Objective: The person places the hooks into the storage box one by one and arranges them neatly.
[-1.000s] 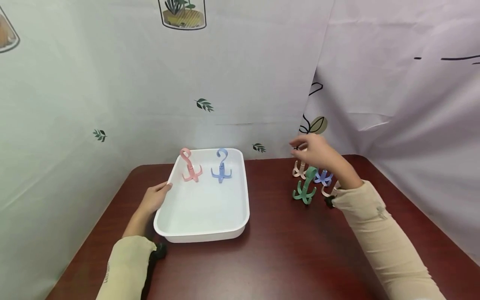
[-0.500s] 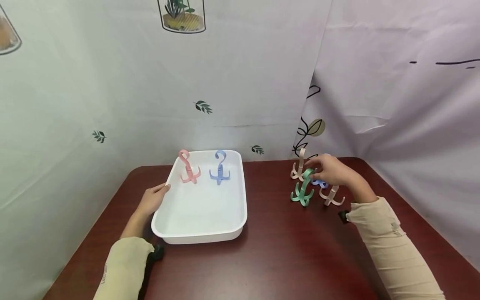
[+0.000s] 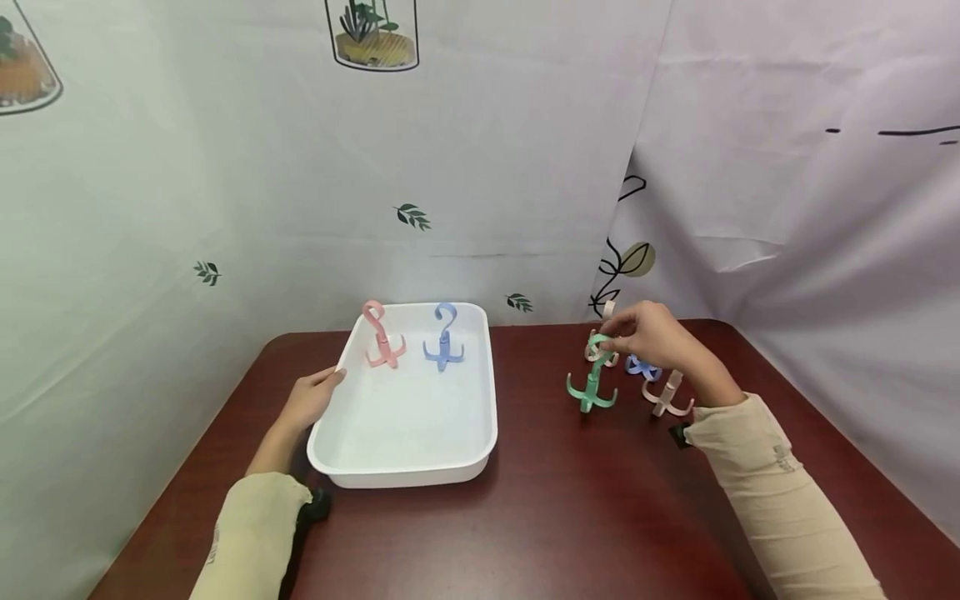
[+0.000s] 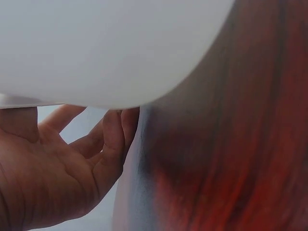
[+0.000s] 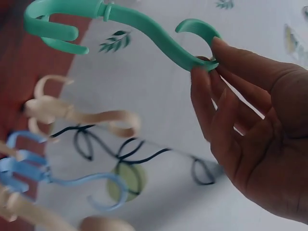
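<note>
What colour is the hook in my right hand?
The hook in your right hand is green, seen best in the right wrist view.

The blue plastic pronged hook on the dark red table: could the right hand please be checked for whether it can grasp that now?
Probably not straight away: the right hand is pinching the green plastic pronged hook. With that released, the blue hook looks within reach, close by.

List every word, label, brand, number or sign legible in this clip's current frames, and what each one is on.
None is readable.
Left sleeve: small lettering-like marks, too blurred to read.
Right sleeve: similar marks, also unreadable.
White tray and green hook: no lettering visible.
Backdrop: drawings only.
</note>
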A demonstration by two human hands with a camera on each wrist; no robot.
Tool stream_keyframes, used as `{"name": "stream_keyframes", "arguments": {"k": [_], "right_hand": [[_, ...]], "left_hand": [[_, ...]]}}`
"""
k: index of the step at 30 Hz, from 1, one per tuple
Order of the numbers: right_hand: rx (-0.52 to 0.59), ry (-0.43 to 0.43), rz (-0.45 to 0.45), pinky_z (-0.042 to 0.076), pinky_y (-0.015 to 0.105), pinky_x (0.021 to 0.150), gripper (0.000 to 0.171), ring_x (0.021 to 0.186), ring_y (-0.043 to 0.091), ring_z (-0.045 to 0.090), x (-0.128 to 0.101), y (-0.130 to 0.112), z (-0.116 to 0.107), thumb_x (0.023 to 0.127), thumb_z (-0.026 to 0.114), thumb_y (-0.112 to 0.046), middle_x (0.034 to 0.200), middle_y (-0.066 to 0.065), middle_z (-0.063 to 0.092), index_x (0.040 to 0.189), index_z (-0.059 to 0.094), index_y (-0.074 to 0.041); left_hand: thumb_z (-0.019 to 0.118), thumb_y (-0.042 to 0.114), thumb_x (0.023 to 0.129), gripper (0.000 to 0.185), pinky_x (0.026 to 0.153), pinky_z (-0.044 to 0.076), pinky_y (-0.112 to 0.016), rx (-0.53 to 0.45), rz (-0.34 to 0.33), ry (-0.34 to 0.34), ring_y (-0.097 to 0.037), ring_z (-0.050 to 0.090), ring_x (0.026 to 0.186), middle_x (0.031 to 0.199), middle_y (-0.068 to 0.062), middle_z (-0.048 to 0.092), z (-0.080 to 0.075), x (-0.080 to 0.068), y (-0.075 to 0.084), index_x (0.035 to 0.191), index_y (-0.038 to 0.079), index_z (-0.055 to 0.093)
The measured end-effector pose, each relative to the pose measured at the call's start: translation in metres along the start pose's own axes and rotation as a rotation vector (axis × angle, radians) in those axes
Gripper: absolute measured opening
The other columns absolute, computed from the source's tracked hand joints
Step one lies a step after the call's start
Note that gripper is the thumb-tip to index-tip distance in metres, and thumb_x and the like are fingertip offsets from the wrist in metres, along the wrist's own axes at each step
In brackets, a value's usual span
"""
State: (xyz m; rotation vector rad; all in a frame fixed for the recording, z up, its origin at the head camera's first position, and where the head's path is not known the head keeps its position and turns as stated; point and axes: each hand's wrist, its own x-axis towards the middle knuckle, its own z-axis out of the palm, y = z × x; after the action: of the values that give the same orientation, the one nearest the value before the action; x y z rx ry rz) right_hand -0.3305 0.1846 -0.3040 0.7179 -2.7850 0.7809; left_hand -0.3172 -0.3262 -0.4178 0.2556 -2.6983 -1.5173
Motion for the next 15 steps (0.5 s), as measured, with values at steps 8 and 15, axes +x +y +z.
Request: {"name": "stream_keyframes", "arguments": {"k": [8,15], "right_hand": [[0.103,0.079,0.005,0.054,0.030,0.054,0.021,0.074,0.017,0.072,0.019,-0.053,-0.004,0.086,0.079,-0.018,0.095,0.009,0.076,0.103,0.077,-0.006],[0.168,0.141,-0.070,0.057,0.033,0.066,0.019,0.083,0.023,0.073,0.051,-0.107,0.011,0.085,0.080,-0.018,0.094,0.008,0.076,0.100,0.078,-0.006]], "left_hand": [[0.038,0.040,0.106,0.063,0.092,0.054,-0.047,-0.009,-0.009,0.001,-0.044,0.056,0.121,0.141,-0.034,0.047,-0.002,0.000,0.002,0.149,-0.006,0.036],[0.038,0.040,0.106,0.063,0.093,0.053,-0.049,0.000,-0.010,0.000,-0.044,0.055,0.121,0.141,-0.034,0.047,0.000,-0.001,0.003,0.148,-0.007,0.037]]}}
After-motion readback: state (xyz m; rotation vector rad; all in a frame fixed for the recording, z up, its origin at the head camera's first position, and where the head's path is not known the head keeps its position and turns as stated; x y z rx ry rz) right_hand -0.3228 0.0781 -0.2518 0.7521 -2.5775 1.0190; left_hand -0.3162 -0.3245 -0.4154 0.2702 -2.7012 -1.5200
